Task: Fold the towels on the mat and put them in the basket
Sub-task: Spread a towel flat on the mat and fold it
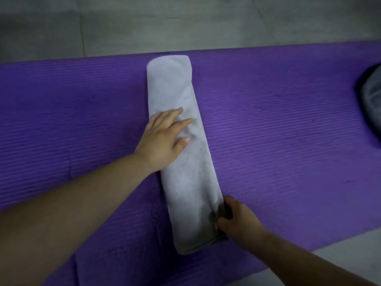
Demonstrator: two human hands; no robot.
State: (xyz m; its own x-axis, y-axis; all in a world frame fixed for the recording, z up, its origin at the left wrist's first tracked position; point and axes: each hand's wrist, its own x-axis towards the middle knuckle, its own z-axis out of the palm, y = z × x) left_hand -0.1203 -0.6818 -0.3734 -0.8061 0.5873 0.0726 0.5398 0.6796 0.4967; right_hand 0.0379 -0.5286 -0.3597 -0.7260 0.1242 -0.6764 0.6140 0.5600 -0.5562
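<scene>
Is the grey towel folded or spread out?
Folded lengthwise: the towel lies as a long narrow strip on the mat; the right hand pinches its near corner.

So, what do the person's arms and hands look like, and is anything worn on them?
Both are bare. The left hand and right hand wear no gloves, and I see no rings, watch or bracelet. No sleeve shows on the left forearm or the right forearm.

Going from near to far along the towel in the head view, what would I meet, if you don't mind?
Right hand gripping the towel at its near end → left hand flat on its middle → the towel's far end → far strip of the mat → grey floor.
</scene>
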